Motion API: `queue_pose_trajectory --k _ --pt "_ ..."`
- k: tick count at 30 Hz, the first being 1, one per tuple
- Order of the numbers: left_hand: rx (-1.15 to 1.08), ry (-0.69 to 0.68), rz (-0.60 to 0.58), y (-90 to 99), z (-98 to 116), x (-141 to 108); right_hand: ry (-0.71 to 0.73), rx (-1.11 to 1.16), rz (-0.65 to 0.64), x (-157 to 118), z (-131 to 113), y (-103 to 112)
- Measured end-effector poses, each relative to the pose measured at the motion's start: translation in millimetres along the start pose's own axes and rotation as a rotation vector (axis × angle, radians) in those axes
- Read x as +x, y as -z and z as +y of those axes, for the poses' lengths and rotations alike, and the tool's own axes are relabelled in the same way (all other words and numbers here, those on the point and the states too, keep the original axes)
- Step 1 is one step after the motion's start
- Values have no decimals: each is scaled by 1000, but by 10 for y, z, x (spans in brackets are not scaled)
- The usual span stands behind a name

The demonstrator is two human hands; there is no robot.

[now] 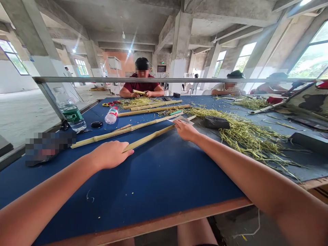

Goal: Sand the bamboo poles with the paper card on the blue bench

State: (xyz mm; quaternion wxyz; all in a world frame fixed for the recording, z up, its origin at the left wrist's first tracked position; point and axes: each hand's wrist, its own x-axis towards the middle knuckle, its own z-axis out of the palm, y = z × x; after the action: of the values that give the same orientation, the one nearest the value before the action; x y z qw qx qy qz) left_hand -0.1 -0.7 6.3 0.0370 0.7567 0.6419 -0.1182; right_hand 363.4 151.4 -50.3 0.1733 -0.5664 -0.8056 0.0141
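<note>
My left hand (111, 154) is closed around the near end of a bamboo pole (151, 137), which slants away to the right above the blue tabletop. Further along the pole, my right hand (185, 130) is closed on a sheet of sandpaper (185, 120) with dark print on its back, pressed against the bamboo. The pole's far tip shows beyond the right hand. A second bamboo pole (115, 132) lies just behind, roughly parallel. Past it, more bamboo poles (153, 110) rest on the table, with a green strip (175, 112) near the right hand.
Bamboo shavings (246, 133) spread to the right, beside a dark block (217, 122). A large water bottle (70, 112), a small bottle (111, 115) and a black oval object (96, 124) stand or lie at left. A metal bar (179, 80) crosses ahead; a co-worker (141, 82) sits opposite.
</note>
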Motion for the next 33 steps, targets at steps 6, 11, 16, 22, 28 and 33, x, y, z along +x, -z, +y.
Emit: queue_pose_trajectory --k 6,11,16,22,28,33 --pt "-37 0 -6 -3 -8 7 332 118 -49 -172 -400 -182" --pt "-46 4 -1 -7 -27 8 68 25 -52 -76 -203 30" --pt "-35 0 -19 -6 -17 11 -182 -43 -49 15 52 166" --pt "-8 -6 -14 -14 -19 15 192 80 -52 -123 -325 -96" --pt "-49 1 -9 -14 -25 11 148 55 -37 -96 -288 -41" --pt "-28 -9 1 -11 -25 3 -133 -39 -38 16 29 128"
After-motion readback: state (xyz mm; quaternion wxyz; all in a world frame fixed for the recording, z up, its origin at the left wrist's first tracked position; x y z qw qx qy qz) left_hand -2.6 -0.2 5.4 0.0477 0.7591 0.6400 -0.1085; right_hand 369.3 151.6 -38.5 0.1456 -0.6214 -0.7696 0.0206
